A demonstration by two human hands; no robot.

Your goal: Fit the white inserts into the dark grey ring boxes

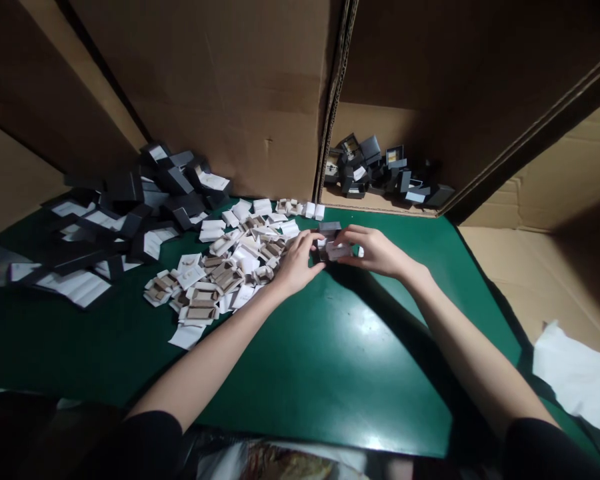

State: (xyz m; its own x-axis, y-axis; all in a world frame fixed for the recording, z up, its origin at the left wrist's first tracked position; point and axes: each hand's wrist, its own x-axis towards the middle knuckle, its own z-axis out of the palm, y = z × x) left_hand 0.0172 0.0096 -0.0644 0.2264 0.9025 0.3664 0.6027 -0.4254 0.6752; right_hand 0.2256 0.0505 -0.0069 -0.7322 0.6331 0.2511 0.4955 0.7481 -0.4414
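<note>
Both my hands meet over the far middle of the green table. Between them is a small dark box with a white insert card at its mouth. My left hand curls its fingers round the box's left side. My right hand pinches the box and the white insert from the right. Just left of my left hand lies a heap of white and tan insert cards.
A pile of flat dark box sleeves lies at the far left. Several finished dark boxes sit inside an open carton at the back right. Cardboard walls close the back. White paper lies at the right edge.
</note>
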